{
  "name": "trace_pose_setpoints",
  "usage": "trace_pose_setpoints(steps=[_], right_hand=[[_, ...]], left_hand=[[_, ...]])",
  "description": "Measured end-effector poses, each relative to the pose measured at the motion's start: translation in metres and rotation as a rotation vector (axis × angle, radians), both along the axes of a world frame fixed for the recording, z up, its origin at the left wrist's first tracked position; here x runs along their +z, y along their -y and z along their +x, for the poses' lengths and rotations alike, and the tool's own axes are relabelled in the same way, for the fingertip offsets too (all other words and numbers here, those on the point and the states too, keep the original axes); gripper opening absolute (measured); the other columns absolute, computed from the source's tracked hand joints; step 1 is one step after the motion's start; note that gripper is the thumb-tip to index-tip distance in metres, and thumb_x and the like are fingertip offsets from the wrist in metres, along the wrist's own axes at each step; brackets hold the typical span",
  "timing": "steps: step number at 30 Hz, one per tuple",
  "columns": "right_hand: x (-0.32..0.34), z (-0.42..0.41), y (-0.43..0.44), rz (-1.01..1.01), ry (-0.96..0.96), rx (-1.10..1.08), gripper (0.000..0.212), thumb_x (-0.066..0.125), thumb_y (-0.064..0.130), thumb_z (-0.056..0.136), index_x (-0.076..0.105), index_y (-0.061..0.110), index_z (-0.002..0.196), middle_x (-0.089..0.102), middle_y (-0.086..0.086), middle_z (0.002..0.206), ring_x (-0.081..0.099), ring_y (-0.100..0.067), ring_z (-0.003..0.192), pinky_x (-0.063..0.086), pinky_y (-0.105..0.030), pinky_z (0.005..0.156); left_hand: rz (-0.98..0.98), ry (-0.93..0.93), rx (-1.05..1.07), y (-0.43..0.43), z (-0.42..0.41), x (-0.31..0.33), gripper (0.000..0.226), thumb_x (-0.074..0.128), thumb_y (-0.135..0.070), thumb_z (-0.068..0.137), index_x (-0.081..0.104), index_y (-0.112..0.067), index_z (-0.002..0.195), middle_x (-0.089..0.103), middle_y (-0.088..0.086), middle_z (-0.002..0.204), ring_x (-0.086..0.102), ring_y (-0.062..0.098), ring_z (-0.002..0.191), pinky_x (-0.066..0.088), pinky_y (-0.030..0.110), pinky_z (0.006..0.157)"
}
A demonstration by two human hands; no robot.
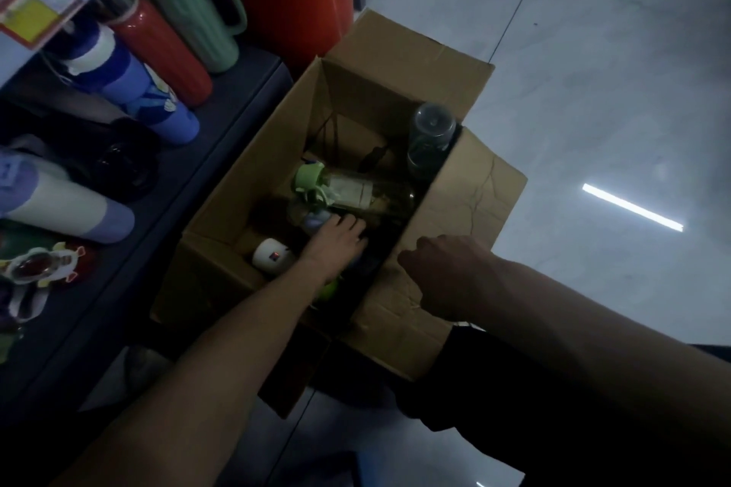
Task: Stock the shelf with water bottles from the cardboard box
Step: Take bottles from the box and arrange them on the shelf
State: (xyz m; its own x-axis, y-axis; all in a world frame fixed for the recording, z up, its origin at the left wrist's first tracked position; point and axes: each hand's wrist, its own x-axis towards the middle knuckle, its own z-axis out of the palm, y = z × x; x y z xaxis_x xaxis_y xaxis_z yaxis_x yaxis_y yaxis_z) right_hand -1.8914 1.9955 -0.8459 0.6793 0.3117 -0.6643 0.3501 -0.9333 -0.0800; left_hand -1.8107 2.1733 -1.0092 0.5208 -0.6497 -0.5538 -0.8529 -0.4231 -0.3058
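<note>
Down in the cardboard box [466, 202] my left hand [336, 239] lies on the bottles, fingers spread, clasping nothing; green-capped bottle [356, 190] lies flat just beyond it; clear bottle [431, 134] stands in the far corner; right hand [439, 273] sits curled on the box's right flap, too dark to tell if it grips; shelf [221, 123] beside the box.

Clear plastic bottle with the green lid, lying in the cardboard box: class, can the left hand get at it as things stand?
Probably yes. The left hand is inside the open brown cardboard box, fingers close beside the clear plastic bottle with the green lid, and nothing covers that bottle.
</note>
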Motion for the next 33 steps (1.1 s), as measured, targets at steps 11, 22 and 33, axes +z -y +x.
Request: trace_pose_setpoints(steps=[11, 22, 33], right_hand=[[0.002, 0.004, -0.002, 0.014, 0.004, 0.013, 0.043, 0.059, 0.025, 0.097, 0.052, 0.02, 0.139, 0.061, -0.004, 0.128, 0.064, -0.025, 0.112, 0.044, -0.031, 0.073], [0.024, 0.01, -0.02, -0.008, -0.017, 0.055, 0.049, 0.06, 0.021, 0.097, 0.049, 0.018, 0.145, 0.058, -0.007, 0.137, 0.063, -0.026, 0.117, 0.05, -0.031, 0.077], [0.069, 0.016, -0.068, -0.007, 0.06, 0.12, 0.058, 0.063, 0.028, 0.098, 0.042, 0.019, 0.152, 0.053, -0.007, 0.141, 0.058, -0.026, 0.124, 0.052, -0.036, 0.092]], left_hand=[[-0.115, -0.078, 0.068, -0.033, 0.007, 0.031, 0.078, 0.075, -0.032, 0.081, 0.034, -0.017, 0.146, 0.048, 0.006, 0.14, 0.047, 0.029, 0.126, 0.038, 0.044, 0.099], [-0.588, -0.1, 0.43, -0.113, -0.006, 0.08, 0.078, 0.086, -0.034, 0.066, 0.054, -0.024, 0.136, 0.066, -0.002, 0.124, 0.062, 0.024, 0.113, 0.044, 0.037, 0.089], [-1.259, -0.276, 1.029, -0.14, -0.022, 0.165, 0.07, 0.093, -0.025, 0.07, 0.057, -0.031, 0.13, 0.063, -0.01, 0.123, 0.059, 0.011, 0.117, 0.05, 0.034, 0.096]])
